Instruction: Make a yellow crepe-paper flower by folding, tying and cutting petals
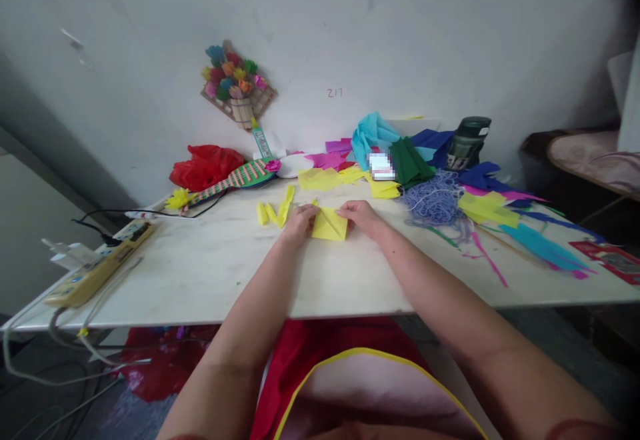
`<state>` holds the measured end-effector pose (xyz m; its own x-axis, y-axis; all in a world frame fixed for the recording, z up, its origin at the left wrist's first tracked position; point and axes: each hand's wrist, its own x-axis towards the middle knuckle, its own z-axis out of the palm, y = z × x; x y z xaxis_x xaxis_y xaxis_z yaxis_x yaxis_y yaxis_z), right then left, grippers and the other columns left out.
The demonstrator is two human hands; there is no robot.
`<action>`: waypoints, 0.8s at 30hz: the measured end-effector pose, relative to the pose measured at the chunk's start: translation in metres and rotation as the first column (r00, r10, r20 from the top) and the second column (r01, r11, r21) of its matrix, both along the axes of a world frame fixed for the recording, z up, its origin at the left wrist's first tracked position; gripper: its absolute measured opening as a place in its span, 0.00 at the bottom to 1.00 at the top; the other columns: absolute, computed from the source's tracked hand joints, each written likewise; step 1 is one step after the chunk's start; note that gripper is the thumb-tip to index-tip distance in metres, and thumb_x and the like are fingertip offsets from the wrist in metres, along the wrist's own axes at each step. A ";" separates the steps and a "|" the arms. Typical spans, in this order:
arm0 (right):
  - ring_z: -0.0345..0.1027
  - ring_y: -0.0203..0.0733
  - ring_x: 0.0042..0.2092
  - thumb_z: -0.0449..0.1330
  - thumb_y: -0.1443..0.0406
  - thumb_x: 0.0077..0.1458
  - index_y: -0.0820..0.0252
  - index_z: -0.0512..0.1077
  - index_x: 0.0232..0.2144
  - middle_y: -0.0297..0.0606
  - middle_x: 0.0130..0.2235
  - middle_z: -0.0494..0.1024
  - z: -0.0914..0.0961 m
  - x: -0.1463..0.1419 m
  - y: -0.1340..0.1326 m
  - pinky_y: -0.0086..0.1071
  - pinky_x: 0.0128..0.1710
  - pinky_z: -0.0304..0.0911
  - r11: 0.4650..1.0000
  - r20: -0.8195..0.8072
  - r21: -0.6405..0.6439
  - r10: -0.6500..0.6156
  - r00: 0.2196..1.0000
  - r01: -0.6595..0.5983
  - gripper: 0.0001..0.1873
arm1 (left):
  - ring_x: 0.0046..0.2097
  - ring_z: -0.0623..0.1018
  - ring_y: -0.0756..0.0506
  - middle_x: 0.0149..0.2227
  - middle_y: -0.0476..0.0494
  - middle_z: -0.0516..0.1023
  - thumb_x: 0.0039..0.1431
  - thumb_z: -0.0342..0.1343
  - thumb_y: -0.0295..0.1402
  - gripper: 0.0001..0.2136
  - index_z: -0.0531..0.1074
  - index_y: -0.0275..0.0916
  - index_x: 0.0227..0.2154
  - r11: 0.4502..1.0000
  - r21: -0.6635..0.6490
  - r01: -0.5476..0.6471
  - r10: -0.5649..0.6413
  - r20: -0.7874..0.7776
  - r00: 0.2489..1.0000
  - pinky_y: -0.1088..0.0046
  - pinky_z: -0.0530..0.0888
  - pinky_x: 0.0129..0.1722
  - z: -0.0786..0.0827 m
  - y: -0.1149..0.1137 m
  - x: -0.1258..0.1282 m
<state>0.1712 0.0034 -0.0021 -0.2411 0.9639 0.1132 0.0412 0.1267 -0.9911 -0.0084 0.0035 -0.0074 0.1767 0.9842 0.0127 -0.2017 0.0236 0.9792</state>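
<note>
While the left hand (300, 221) and right hand (361, 217) pinch the folded yellow paper (329, 228) against the table (210, 273), mid-fold, its crease likely needs firm flattening.

Left arm: is reaching forward from the lower left, bare, the forearm angling up and inward
Left wrist: is holding straight, in line with the forearm
Left hand (300, 221): is lying palm down, knuckles up
Left fingers (309, 211): are curling downward and pointing toward the other hand; pinching or only pressing, too small to tell
Right arm: is stretching in from the lower right, bare, the forearm slanting up and leftward
Right wrist: is bending slightly inward
Right hand (361, 217): is resting palm down, its back showing
Right fingers (345, 214): are bending down at the tips, pointing left
Both hands: are sitting near each other, level, fingertips facing, not touching
</note>
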 end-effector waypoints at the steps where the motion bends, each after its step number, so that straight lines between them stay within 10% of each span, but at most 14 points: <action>1: 0.59 0.31 0.19 0.63 0.57 0.37 0.62 0.67 0.19 0.29 0.17 0.68 0.000 0.000 0.000 0.25 0.17 0.55 1.000 0.002 -0.002 -0.001 1.000 0.001 0.14 | 0.16 0.64 0.54 0.14 0.53 0.62 0.41 0.56 0.36 0.09 0.63 0.36 0.20 1.000 -0.002 -0.006 0.006 0.004 1.000 0.78 0.59 0.17 0.000 0.001 0.000; 24: 0.61 0.31 0.17 0.65 0.60 0.37 0.62 0.68 0.20 0.29 0.16 0.70 0.002 -0.002 -0.001 0.25 0.16 0.55 0.999 0.056 -0.034 -0.016 0.998 0.018 0.11 | 0.20 0.68 0.52 0.17 0.50 0.67 0.40 0.61 0.41 0.14 0.65 0.35 0.20 0.999 0.038 0.020 -0.020 0.008 1.000 0.75 0.65 0.21 0.006 -0.009 0.005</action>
<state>0.1692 0.0021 -0.0003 -0.2291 0.9711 0.0666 0.0982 0.0911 -0.9910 -0.0032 -0.0051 -0.0013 0.1959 0.9793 0.0520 -0.2102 -0.0099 0.9776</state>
